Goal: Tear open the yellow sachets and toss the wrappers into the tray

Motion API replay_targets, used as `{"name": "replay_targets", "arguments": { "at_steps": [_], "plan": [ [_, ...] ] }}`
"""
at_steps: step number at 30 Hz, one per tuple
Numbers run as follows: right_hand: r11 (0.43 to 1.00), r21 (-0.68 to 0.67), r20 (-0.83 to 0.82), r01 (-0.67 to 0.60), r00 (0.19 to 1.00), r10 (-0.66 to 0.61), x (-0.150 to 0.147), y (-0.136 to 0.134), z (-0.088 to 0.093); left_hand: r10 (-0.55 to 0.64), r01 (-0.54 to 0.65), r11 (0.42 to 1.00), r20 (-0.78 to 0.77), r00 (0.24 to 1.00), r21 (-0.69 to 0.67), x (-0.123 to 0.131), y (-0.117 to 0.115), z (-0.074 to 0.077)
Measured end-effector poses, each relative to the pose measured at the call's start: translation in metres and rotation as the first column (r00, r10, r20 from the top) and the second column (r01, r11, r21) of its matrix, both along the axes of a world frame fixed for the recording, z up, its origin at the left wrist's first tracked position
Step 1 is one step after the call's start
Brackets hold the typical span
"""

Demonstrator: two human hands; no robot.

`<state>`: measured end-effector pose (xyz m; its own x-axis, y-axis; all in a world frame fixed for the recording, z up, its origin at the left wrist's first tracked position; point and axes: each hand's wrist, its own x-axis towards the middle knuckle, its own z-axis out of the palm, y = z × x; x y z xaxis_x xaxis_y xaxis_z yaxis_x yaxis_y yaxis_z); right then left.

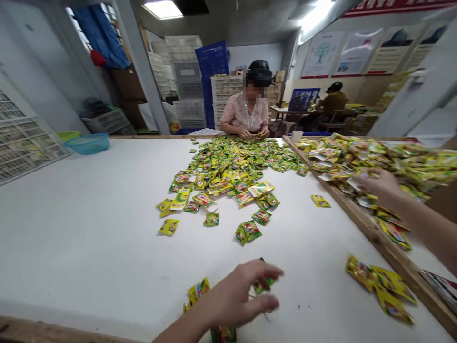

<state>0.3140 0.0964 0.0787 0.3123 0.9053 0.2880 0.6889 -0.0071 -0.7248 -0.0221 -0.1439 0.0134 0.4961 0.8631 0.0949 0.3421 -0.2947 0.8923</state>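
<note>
My left hand (pixel 237 295) is over the near part of the white table, thumb and fingers apart. A small green packet (pixel 264 282) lies by its fingertips, partly covered by them. Yellow packets (pixel 198 290) lie beside the wrist, and more show partly under the forearm. Over the heap of larger yellow packets (pixel 392 157) on the right is my right hand (pixel 382 185), slightly blurred. Its fingers are bent together around the edge of a packet with a white back (pixel 354 184); the grip is partly hidden.
A wooden strip (pixel 352 216) divides the white table (pixel 107 228) from the right-hand heap. Small green packets (pixel 239 159) spread across the middle. Several yellow packets (pixel 380 286) lie near the strip. A blue basin (pixel 87 144) stands far left. A person (pixel 246 112) handles packets opposite.
</note>
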Motion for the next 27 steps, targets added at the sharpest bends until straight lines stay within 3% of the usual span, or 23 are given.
{"name": "replay_targets", "arguments": {
  "at_steps": [2,4,5,7,9,11,12,13,15,18,20,27],
  "plan": [
    [0.983,-0.17,-0.081,-0.063,0.995,0.05,-0.017,0.009,-0.031,-0.036,0.036,0.999,-0.001,0.999,0.004,-0.021,0.005,0.013],
    [0.94,-0.287,-0.106,-0.187,0.981,0.163,-0.039,0.018,-0.06,0.206,-0.2,0.976,-0.077,0.975,0.081,-0.054,0.024,0.015],
    [0.921,-0.307,-0.086,-0.241,0.97,0.225,-0.051,0.022,-0.072,0.372,-0.356,0.925,-0.126,0.92,0.132,-0.075,0.039,0.011],
    [0.905,-0.287,-0.015,-0.313,0.946,0.323,-0.078,0.031,-0.091,0.656,-0.612,0.754,-0.234,0.718,0.238,-0.121,0.077,-0.004],
    [0.904,-0.245,0.062,-0.351,0.924,0.376,-0.106,0.041,-0.103,0.8,-0.754,0.576,-0.408,0.44,0.315,-0.166,0.116,-0.024],
    [0.902,-0.23,0.147,-0.366,0.903,0.404,-0.132,0.052,-0.113,0.807,-0.837,0.439,-0.552,0.209,0.325,-0.201,0.15,-0.042],
    [0.898,-0.238,0.187,-0.37,0.89,0.417,-0.144,0.058,-0.117,0.8,-0.859,0.39,-0.584,0.137,0.332,-0.212,0.163,-0.049],
    [0.894,-0.256,0.215,-0.368,0.88,0.424,-0.155,0.063,-0.122,0.786,-0.866,0.377,-0.608,0.111,0.329,-0.219,0.174,-0.056],
    [0.887,-0.307,0.234,-0.344,0.876,0.421,-0.173,0.071,-0.132,0.76,-0.846,0.429,-0.633,0.147,0.318,-0.22,0.19,-0.067],
    [0.892,-0.298,0.287,-0.341,0.859,0.424,-0.19,0.073,-0.148,0.686,-0.728,0.62,-0.653,0.321,0.293,-0.197,0.201,-0.08],
    [0.872,-0.26,0.335,-0.416,0.808,0.485,-0.195,0.065,-0.155,0.634,-0.629,0.72,-0.648,0.422,0.294,-0.175,0.2,-0.085],
    [0.662,-0.293,0.328,-0.69,0.578,0.748,-0.178,-0.001,-0.161,0.45,-0.368,0.889,-0.66,0.602,0.271,-0.124,0.16,-0.084]
  ]
}}
